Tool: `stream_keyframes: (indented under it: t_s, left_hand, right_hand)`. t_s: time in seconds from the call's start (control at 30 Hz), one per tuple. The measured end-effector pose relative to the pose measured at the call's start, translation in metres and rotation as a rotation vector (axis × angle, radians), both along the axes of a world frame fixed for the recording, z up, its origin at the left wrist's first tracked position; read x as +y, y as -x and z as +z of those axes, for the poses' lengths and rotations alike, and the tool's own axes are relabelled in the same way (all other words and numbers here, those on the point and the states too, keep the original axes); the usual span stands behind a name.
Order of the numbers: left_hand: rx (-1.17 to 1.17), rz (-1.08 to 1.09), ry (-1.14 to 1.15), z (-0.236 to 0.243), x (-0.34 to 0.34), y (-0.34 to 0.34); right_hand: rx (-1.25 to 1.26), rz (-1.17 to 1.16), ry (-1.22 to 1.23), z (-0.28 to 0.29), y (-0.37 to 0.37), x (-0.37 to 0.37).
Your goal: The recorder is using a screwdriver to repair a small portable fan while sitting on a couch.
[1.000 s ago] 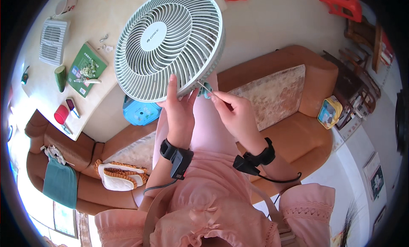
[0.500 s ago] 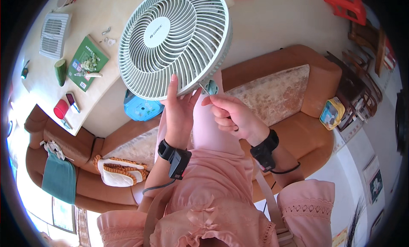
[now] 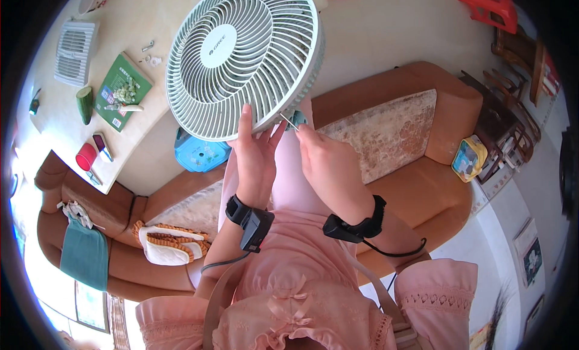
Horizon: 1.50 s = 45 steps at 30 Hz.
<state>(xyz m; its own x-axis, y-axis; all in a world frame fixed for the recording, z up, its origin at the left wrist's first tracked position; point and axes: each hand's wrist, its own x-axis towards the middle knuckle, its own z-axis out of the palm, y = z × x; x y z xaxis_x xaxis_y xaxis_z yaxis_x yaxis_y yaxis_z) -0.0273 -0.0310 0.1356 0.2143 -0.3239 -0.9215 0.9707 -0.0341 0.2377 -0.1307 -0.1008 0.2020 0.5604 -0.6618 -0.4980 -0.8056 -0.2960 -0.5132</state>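
A round, pale fan head (image 3: 253,54) with a slatted front grille tilts up in front of me, at the upper middle. My left hand (image 3: 254,151) grips its lower rim, thumb against the grille and fingers underneath. Closed round a thin metal rod (image 3: 289,122), much like a screwdriver shaft, my right hand (image 3: 329,163) is just right of the left. The rod's tip meets the lower edge of the fan's rim; its other end is hidden in my fist. Behind it shows a small teal thing I cannot make out.
On the table (image 3: 129,151) at left lie a green book (image 3: 125,87), a cucumber (image 3: 84,105), a red cup (image 3: 85,155), a white slatted device (image 3: 75,53) and small metal parts. A blue container (image 3: 199,151) stands below. A brown sofa (image 3: 422,181) curves around me.
My right hand has turned over, its back now facing up, and its wrist has swung left. The rod is still at the rim. The fan has shifted slightly left.
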Motion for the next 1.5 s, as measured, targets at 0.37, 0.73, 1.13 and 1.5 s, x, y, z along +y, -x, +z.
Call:
stream_keyframes:
  t_s: [0.37, 0.73, 1.13, 1.5]
  left_hand:
    - [0.049, 0.043, 0.083, -0.01, 0.009, 0.002]
    - [-0.01, 0.007, -0.012, -0.002, 0.005, 0.002]
    - [-0.018, 0.052, -0.002, -0.008, 0.003, 0.008]
    - [-0.071, 0.109, -0.046, -0.004, -0.003, 0.016]
  right_hand:
    - [-0.178, -0.603, -1.058, -0.015, 0.014, -0.024]
    - [-0.24, -0.964, -1.719, -0.015, 0.014, -0.033]
    - [-0.025, -0.001, -0.068, -0.007, -0.003, -0.008]
    - [0.275, 0.467, 0.329, 0.008, -0.01, -0.015]
